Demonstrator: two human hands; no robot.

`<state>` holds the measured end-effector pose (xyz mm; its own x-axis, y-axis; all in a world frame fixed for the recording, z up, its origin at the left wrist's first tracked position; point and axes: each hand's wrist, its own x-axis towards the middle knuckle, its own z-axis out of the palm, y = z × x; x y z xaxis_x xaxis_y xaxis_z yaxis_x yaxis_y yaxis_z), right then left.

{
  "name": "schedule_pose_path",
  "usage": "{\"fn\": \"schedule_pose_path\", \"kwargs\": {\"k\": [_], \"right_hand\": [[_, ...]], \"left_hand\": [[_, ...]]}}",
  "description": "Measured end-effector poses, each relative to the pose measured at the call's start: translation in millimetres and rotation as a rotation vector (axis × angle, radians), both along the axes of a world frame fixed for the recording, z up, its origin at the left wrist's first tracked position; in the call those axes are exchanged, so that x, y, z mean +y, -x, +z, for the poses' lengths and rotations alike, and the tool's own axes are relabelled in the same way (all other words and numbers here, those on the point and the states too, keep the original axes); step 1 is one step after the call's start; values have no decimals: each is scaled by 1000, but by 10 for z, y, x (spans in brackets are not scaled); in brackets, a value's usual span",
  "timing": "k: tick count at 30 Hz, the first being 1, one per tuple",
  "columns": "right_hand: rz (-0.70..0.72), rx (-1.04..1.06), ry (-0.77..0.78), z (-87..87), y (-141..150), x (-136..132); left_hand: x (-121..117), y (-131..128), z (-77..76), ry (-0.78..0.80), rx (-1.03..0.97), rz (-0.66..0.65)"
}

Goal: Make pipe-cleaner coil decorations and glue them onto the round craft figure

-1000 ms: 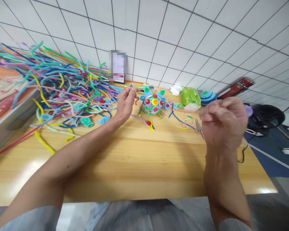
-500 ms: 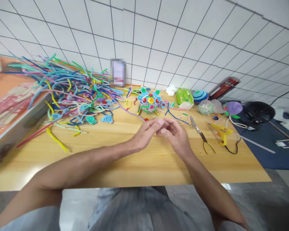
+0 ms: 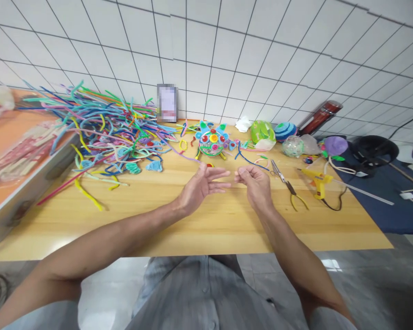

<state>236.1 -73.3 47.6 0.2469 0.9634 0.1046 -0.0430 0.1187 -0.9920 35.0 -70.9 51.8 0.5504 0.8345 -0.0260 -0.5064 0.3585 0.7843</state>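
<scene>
Above the middle of the wooden table (image 3: 179,229), my left hand (image 3: 201,185) is open, its fingers stretched toward the right and holding nothing. A small gap separates it from my right hand (image 3: 256,183), whose thumb and fingers are pinched together. Whatever the pinch holds, if anything, is too small to make out. Just beyond the hands stands a round, colourful craft figure (image 3: 211,143) with blue-and-green ears, red and yellow discs and yellow feet. A small red-and-yellow piece (image 3: 209,165) shows partly behind my left fingers. A dark blue pipe cleaner (image 3: 251,161) lies beyond my right hand.
A big heap of pipe cleaners (image 3: 113,123) fills the left, beside an orange-lined tray (image 3: 7,165). A phone (image 3: 167,103) leans on the tiled wall. To the right lie scissors (image 3: 278,169), yellow-handled pliers (image 3: 296,197), a yellow glue gun (image 3: 318,181) and a green ball (image 3: 262,134).
My hands, which were together with fingers touching, have come apart. My left hand has moved left and spread its fingers; the right stays pinched. The view has shifted slightly.
</scene>
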Motion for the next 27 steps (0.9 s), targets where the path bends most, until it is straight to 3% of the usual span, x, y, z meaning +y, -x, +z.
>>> {"fn": "schedule_pose_path", "kwargs": {"k": [3,9,12,15,18,24,27], "right_hand": [[36,17,46,-13,-37,-11],[286,-7,125,-67,91,-74],[142,-49,75,-70,54,-44],[8,41,43,-29,-73,5],[31,135,81,18,-156,28],[171,263,125,39,-101,-4],[163,239,107,32,-99,-20]], "left_hand": [[30,42,-1,-14,-9,45],[2,-54,-71,-188,34,-17],[-9,-55,-49,-320,167,-15],[50,2,9,-348,313,100],[151,32,26,-311,412,169],[233,-101,-69,-363,484,129],[232,-175,-81,-378,468,138]]}}
